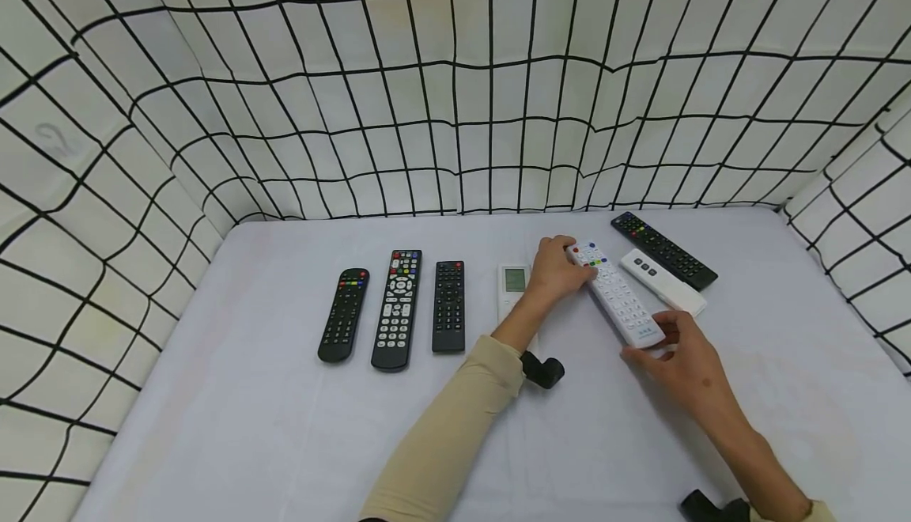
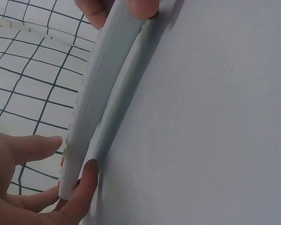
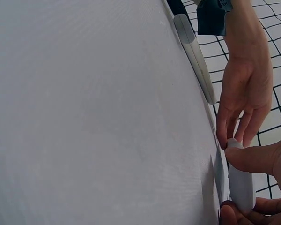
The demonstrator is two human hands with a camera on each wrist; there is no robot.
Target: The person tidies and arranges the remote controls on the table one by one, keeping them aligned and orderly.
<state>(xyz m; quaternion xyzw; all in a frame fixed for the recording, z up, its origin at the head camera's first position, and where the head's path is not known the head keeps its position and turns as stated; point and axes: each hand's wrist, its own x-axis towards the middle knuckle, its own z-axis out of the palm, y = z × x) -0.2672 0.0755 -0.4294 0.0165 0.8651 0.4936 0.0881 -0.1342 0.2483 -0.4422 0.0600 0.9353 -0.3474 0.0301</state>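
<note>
A white remote control (image 1: pixel 618 296) with many pale buttons and a few coloured ones is held between both hands. My left hand (image 1: pixel 555 273) grips its far end, thumb on the button side and fingers beneath, as the left wrist view shows. At the near end, my right hand (image 1: pixel 686 356) pinches the remote between thumb and fingers. A gap and shadow beneath the remote in the left wrist view show it raised slightly off the white table (image 2: pixel 201 122). Close to its right lies a smaller white remote (image 1: pixel 665 281) with a few dark buttons.
A black remote (image 1: pixel 664 251) lies behind the small white one. Left of my arm are three black remotes in a row (image 1: pixel 396 312). A white remote with a screen (image 1: pixel 514 279) is partly hidden by my left forearm. Black wire grid (image 1: pixel 455 63) lines the walls.
</note>
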